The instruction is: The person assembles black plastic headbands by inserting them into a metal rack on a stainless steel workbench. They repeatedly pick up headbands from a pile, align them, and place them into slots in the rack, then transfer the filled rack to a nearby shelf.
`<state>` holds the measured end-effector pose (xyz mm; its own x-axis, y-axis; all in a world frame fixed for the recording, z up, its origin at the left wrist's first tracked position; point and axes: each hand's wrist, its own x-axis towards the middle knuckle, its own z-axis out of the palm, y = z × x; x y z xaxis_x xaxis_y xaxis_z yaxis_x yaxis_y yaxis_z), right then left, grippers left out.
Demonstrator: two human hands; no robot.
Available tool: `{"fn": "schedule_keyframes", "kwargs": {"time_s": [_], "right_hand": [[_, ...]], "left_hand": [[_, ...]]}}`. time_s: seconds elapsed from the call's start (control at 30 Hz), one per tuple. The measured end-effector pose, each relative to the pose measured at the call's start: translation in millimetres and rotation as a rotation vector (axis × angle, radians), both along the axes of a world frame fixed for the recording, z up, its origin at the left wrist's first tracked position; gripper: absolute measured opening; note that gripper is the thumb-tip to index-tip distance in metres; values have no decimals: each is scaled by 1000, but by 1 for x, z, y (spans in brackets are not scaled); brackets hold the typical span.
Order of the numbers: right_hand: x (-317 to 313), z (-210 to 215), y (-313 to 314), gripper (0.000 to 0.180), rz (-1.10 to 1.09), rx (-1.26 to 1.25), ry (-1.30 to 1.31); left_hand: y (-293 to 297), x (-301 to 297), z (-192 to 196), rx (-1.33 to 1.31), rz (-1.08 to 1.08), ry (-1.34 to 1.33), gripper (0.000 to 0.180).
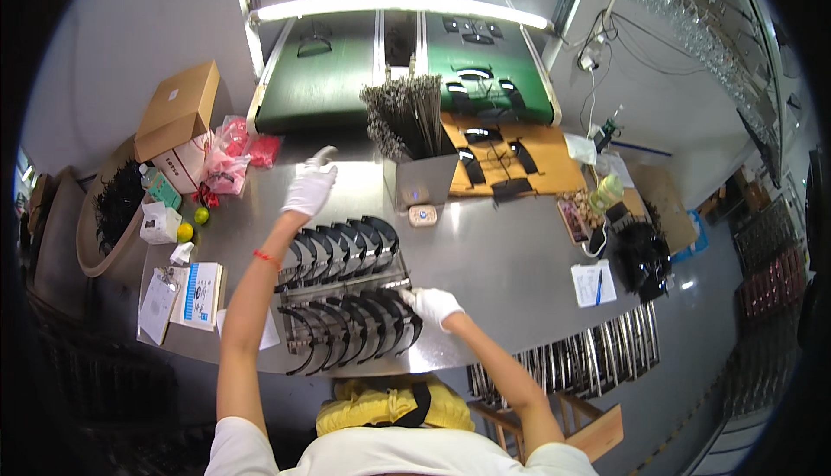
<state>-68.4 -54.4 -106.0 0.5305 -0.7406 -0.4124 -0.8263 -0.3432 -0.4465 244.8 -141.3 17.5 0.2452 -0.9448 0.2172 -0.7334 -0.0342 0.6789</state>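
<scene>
My left hand (pixel 310 185), in a white glove, reaches out over the steel table (pixel 502 260) toward the green conveyor belt (pixel 338 86); the fingers are apart and it holds nothing I can make out. My right hand (pixel 433 305), also gloved, rests on the right end of a metal rack (pixel 346 286) that carries two rows of black curved plastic parts (pixel 346 242). It touches the rack's rod beside the nearer row. Whether the fingers pinch a part is not clear.
A grey box of thin metal rods (pixel 407 121) stands beyond the rack, with a small oval device (pixel 422 215) in front. Cardboard boxes (pixel 177 111), pink bags (pixel 229 156) and papers (pixel 195 294) lie left. A board with black parts (pixel 511 160) sits right, metal racks (pixel 589 355) lower right.
</scene>
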Motion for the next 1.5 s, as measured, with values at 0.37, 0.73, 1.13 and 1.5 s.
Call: {"fn": "schedule_keyframes", "kwargs": {"time_s": [0.37, 0.73, 1.13, 1.5], "right_hand": [[-94, -12, 61, 37, -570, 373, -518], [8, 26, 17, 39, -331, 712, -894], [157, 40, 40, 43, 585, -135, -655], [180, 11, 50, 52, 976, -456, -225]], "left_hand": [[-67, -68, -23, -131, 39, -157, 29], [225, 118, 69, -1018, 791, 411, 13], [343, 74, -120, -540, 988, 960, 21], [351, 113, -149, -481, 823, 1124, 25]]}}
